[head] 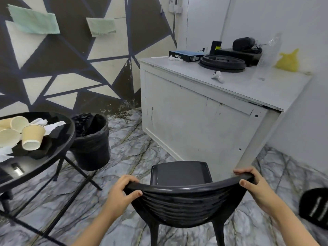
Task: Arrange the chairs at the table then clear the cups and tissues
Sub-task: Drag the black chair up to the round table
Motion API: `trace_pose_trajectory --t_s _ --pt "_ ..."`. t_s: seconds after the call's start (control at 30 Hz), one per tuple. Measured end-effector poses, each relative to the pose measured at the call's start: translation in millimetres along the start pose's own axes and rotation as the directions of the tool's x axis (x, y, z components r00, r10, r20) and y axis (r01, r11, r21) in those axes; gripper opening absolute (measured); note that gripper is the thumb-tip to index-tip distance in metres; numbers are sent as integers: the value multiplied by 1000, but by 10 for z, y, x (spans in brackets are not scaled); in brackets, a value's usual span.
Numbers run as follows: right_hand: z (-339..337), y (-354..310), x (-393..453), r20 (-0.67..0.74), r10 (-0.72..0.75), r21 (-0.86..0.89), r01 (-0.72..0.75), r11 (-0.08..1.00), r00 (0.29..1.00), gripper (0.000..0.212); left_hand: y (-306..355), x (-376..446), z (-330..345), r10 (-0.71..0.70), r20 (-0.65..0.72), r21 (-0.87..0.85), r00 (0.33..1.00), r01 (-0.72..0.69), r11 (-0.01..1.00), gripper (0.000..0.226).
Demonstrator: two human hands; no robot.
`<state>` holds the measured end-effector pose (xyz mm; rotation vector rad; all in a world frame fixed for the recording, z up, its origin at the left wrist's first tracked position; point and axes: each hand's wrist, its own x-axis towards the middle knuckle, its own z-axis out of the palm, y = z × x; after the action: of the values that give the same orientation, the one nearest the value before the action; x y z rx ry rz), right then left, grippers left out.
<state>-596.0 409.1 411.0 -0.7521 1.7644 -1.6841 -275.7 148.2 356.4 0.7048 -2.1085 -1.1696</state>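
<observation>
Marble floor [134, 157], chair [184, 197] backrest between both hands' grip

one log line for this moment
stage: arranging chairs | left hand + right hand: gripping black chair backrest | paper cups, tissues: on table

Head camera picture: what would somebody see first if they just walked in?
First, two bare hands, the left hand and right hand, gripping the top of a black plastic chair at the bottom middle. Then the round black table at the left, littered with tipped paper cups and white tissues, with a lined black bin beside it. Behind them is a wall of big dark and cream triangles.
</observation>
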Motion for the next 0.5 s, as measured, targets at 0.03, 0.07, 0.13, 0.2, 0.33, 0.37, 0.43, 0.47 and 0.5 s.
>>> trace_pose_trajectory --t_s 0.03,0.07,0.13,0.2,0.33,0.37,0.43,0.47,0.5 --pt "-33 9 14 3 5 10 -5 1000 1000 31 -7 31 42 -15 -16 -14 1000 15 1000 44" --pt "-57 15 27 6 9 17 -10 1000 1000 29 -15 57 76 -31 -25 -24 999 30 999 40" --pt "-89 34 53 14 14 35 -14 999 1000 22 -28 102 122 -51 -40 -43 998 50 998 33" --pt "-91 68 85 17 14 62 -15 998 1000 24 -39 128 126 -78 -62 -80 995 73 994 32" --pt "58 54 107 -3 -6 161 7 987 1000 26 -55 168 21 -100 -113 -143 989 83 986 29" --pt "106 43 116 -16 -11 181 14 983 1000 27 -60 177 -22 -107 -119 -156 987 88 984 29" --pt "218 -8 150 -25 -29 222 34 974 999 23 -75 180 -109 -111 -135 -170 985 87 982 29" --pt "284 -37 178 -16 -34 232 37 972 999 24 -88 173 -155 -104 -148 -173 983 78 982 30" --pt "345 -53 218 -7 -42 234 42 971 999 26 -95 167 -197 -91 -165 -178 982 62 982 30"
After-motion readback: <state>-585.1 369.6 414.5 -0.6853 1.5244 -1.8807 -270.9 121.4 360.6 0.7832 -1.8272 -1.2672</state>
